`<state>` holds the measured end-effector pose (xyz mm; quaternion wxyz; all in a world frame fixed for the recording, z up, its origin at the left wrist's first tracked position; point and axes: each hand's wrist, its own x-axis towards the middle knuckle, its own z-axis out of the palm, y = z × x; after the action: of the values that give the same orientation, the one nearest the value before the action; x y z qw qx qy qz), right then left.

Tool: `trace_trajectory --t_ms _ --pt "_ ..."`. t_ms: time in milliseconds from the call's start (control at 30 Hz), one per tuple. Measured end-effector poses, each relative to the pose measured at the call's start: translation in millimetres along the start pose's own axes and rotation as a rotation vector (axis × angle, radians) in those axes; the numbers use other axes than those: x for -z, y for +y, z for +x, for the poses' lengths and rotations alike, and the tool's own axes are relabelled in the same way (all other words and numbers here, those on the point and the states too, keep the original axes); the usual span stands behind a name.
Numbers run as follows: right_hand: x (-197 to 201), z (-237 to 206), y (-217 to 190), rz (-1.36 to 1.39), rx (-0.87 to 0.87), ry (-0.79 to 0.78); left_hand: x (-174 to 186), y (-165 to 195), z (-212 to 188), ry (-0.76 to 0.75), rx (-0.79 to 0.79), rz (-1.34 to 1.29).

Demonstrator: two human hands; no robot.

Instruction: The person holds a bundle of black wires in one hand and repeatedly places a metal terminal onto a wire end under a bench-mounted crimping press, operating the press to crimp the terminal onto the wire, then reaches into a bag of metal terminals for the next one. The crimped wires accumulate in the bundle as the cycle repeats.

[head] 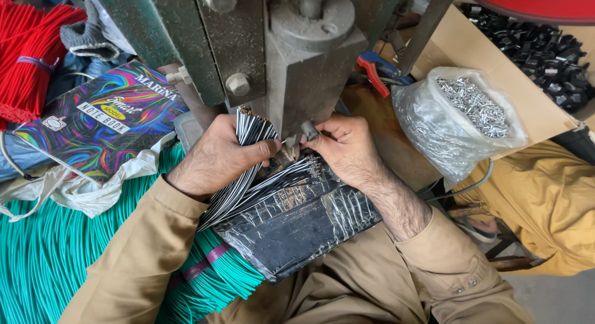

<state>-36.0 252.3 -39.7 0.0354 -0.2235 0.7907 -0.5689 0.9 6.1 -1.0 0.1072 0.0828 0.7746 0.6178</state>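
My left hand (218, 155) grips a bundle of black-and-white striped wires (248, 133), their bare ends fanned upward next to the grey press machine (310, 57). My right hand (347, 147) pinches a small metal terminal at the press base, fingertips close to my left thumb. More striped wires (291, 175) lie across a black plastic-wrapped pad (304, 221) on my lap, just below both hands.
A clear bag of small silver metal terminals (462, 113) sits at the right. Green wire bundles (56, 249) lie at the left, red wires (25, 57) at top left, a colourful notebook (102, 116) beside them. Black plastic parts (545, 48) fill a box at top right.
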Motion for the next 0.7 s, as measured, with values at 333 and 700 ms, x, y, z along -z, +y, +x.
trace_trajectory --t_ms 333,700 --pt "24 -28 -41 -0.045 0.023 -0.060 0 2 -4 -0.081 -0.027 -0.059" --pt "52 -42 -35 -0.673 0.159 -0.067 -2 6 -3 -0.004 0.018 0.034"
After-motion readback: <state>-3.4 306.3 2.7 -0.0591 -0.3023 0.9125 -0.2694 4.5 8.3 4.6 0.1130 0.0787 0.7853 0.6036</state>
